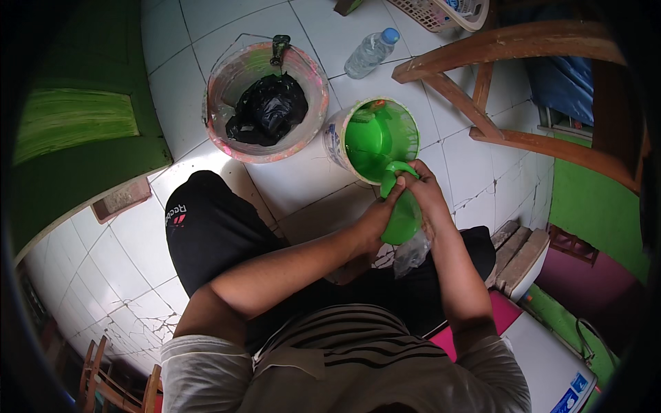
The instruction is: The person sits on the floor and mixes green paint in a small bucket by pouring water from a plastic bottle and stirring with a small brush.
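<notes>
Two buckets on one tiled floor [289, 187]: the wide one [313, 77], nearer its left edge, cradling one black bag [270, 107], then the smaller one [333, 143], green inside. At that near rim, one green plastic object [404, 224]; left hand [376, 219] and right hand [427, 187], fingers wrapped round it! Beyond, one blue-capped bottle [370, 55].

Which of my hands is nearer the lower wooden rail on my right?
Right. Your right hand is left of the lower wooden rail, not touching it; your left hand is farther left.
</notes>
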### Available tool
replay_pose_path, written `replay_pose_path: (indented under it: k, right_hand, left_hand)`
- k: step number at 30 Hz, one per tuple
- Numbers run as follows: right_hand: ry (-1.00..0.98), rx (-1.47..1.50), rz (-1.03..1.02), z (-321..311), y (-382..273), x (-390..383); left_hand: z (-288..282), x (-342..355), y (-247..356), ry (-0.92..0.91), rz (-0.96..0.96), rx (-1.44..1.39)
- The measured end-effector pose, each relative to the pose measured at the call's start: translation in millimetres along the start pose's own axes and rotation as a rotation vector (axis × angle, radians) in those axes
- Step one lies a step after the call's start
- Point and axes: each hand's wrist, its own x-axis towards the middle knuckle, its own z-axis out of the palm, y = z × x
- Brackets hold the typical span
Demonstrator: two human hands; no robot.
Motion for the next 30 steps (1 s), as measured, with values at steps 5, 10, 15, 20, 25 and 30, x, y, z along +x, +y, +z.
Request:
replay_pose_path:
  k: [5,10,15,20,25,30]
  right_hand:
    - [-0.022,0.091,0.032,4,-1,-1]
    - [-0.012,0.088,0.088,3,-3,2]
    - [0.029,0.026,0.148,15,-20,-6]
    - [0.036,0.016,0.097,10,-13,0]
    - [0.061,0.011,0.074,14,-15,-4]
    - [0.069,-0.005,0.060,12,-11,-3]
  left_hand:
    - [1,-3,2,0.006,0.006,0.007]
    - [3,-10,6,-0.065,-0.007,0.018]
    - [-3,-5,0,-0.072,0.001,0.014]
    - [-5,-1,1,-0.087,-0.022,0.028]
    - [-8,4,-3,-0.098,-0.005,0.011]
    - [-11,9,-6,-0.094,-0.015,-0.005]
